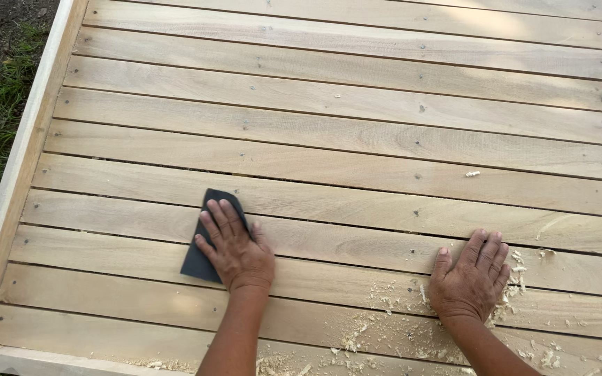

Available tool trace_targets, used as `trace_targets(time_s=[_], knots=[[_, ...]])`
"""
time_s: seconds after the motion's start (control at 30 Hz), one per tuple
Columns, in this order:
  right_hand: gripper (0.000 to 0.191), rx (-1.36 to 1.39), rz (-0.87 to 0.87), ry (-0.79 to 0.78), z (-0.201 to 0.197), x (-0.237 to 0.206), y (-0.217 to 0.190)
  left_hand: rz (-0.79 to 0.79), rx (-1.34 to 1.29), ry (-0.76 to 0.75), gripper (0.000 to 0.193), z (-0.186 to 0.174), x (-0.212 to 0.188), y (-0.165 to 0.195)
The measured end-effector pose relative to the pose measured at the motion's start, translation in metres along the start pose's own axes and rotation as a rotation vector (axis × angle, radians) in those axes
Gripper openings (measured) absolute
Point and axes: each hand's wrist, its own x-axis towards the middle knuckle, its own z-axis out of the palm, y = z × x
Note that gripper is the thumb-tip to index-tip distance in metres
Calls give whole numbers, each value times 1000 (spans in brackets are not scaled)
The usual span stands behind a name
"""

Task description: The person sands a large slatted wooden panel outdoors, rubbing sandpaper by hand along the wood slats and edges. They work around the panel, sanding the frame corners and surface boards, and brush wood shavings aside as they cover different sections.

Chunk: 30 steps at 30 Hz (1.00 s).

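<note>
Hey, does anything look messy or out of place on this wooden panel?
Only loose wood shavings scattered over the near slats, mostly around the right hand. The left hand presses dark sandpaper flat.

Slatted panel is made of pale bare wood, matt and unvarnished, grain and small nail heads visible. Dark grey abrasive sheet looks matt and thin, like sandpaper. Loose wood shavings, light and curly, are scattered on the near boards.
</note>
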Motion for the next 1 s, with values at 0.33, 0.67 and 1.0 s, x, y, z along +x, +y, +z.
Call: trace_targets(time_s=[0.33, 0.67, 1.0], knots=[[83, 5, 0, -15, -6, -3, -1, 923, -304, -282, 77, -27, -53, 101], [83, 8, 1, 14, -4, -3, -3, 298, -248, -183, 85, -29, 2, 107], [83, -7, 23, -13, -8, -4, -3, 820, -339, -179, 79, -26, -57, 90]])
